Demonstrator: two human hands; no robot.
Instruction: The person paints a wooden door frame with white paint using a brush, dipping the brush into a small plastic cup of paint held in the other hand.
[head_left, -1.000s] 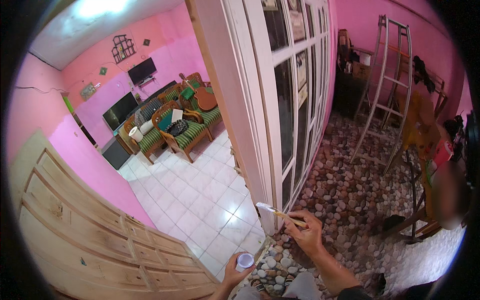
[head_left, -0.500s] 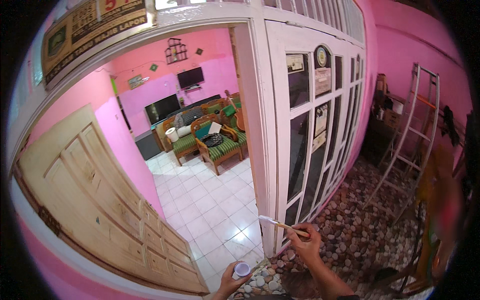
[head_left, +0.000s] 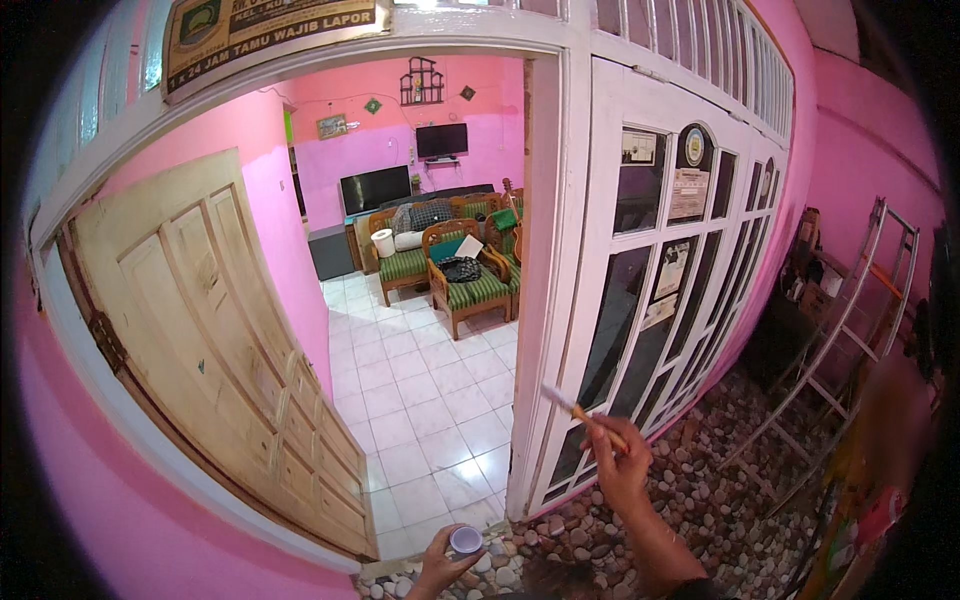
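One paintbrush pinched in the right hand, bristles up-left beyond it, one cup clasped in the left hand.

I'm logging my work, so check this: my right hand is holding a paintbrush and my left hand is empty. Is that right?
Not quite: your left hand isn't empty. The head view shows it holding a small round container; your right hand does hold a paintbrush.

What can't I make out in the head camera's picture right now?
All in the head view:
Underside of the small cup: hidden by the left hand and the cup itself.
Part of the paintbrush: behind the right hand.
Guitar body: mostly behind the door frame.
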